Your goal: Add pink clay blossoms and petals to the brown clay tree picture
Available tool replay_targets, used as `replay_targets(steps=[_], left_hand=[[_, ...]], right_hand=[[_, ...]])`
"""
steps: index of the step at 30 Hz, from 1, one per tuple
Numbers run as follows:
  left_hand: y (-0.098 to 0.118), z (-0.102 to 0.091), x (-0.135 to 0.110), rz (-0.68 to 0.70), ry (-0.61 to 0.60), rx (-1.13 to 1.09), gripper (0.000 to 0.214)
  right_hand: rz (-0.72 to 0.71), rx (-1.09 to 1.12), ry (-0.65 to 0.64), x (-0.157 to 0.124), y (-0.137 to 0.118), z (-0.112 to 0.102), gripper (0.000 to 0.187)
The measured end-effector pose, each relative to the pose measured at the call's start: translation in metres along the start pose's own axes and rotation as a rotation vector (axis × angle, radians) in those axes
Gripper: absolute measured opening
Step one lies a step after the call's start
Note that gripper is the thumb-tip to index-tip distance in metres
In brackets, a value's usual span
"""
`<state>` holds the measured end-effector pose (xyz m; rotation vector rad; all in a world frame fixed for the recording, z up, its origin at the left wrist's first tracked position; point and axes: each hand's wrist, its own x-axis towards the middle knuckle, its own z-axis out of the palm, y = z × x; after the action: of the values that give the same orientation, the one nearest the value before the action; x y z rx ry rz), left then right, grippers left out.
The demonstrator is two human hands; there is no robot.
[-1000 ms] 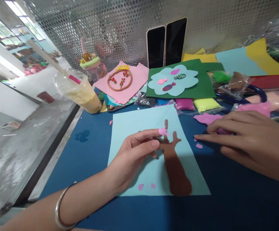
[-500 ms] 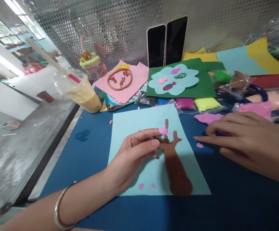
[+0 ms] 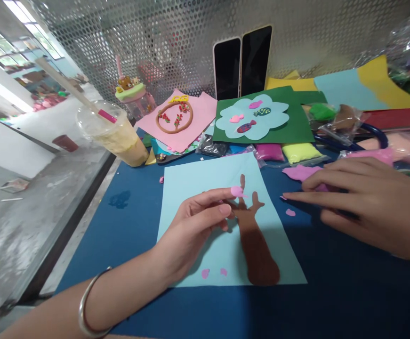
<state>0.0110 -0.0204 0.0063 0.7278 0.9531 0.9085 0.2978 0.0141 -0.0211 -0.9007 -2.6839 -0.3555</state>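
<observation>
A light blue sheet (image 3: 205,176) lies on the dark blue table, with a flat brown clay tree trunk (image 3: 259,249) on it. Over the sheet, my left hand (image 3: 199,221) is partly curled, a thin pink clay piece (image 3: 237,191) resting on its index fingertip beside the upper branches. Two small pink clay bits (image 3: 205,273) are near the sheet's lower edge. My right hand (image 3: 363,202) is to the right, index finger stretched to the table, its tip at a tiny pink bit. Close by lie a loose pink scrap (image 3: 290,213) and a larger pink clay sheet (image 3: 298,173), partly behind my fingers.
A drink cup with a straw (image 3: 116,136) stands at the left table edge. Behind the sheet are a pink card (image 3: 205,108), a green card with fish (image 3: 296,127) and bagged clay (image 3: 301,152). Two phones (image 3: 228,66) lean against a perforated metal panel (image 3: 176,42).
My right index finger has shifted slightly, and a tiny pink bit now shows at its tip. My left hand stays nearly still with the pink piece on its finger. The view has shifted slightly.
</observation>
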Motion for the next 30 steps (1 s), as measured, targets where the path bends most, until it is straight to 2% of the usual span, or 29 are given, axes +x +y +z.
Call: replay_targets(steps=[4,8,11,14,16,18,21,26,30], left_hand=[[-0.001,-0.001,0.0,0.013,-0.002,-0.004,0.021],[-0.002,-0.002,0.0,0.048,-0.022,0.074,0.02],[-0.002,-0.001,0.0,0.188,-0.083,0.382,0.02],[-0.001,0.001,0.001,0.421,-0.178,0.828,0.024],[-0.001,0.003,0.001,0.584,-0.29,1.075,0.03],[-0.003,0.008,0.003,0.683,-0.435,1.253,0.038],[-0.006,0.017,0.007,0.722,-0.574,1.426,0.044],[-0.011,0.032,0.024,0.773,-0.493,1.606,0.046],[-0.016,0.034,0.033,0.828,-0.579,1.704,0.055]], right_hand=[[0.019,0.049,0.048,0.005,-0.002,-0.003,0.034],[0.19,0.198,0.045,0.008,-0.007,-0.008,0.032],[0.372,0.319,-0.013,0.008,-0.009,-0.011,0.029],[0.492,0.393,-0.026,0.01,-0.007,-0.011,0.028],[0.557,0.453,-0.016,0.013,-0.006,-0.011,0.028],[0.623,0.524,-0.005,0.016,-0.006,-0.011,0.029],[0.697,0.591,-0.001,0.02,-0.009,-0.011,0.03],[0.733,0.616,0.103,0.022,-0.01,-0.01,0.027],[0.75,0.647,0.168,0.022,-0.01,-0.012,0.029]])
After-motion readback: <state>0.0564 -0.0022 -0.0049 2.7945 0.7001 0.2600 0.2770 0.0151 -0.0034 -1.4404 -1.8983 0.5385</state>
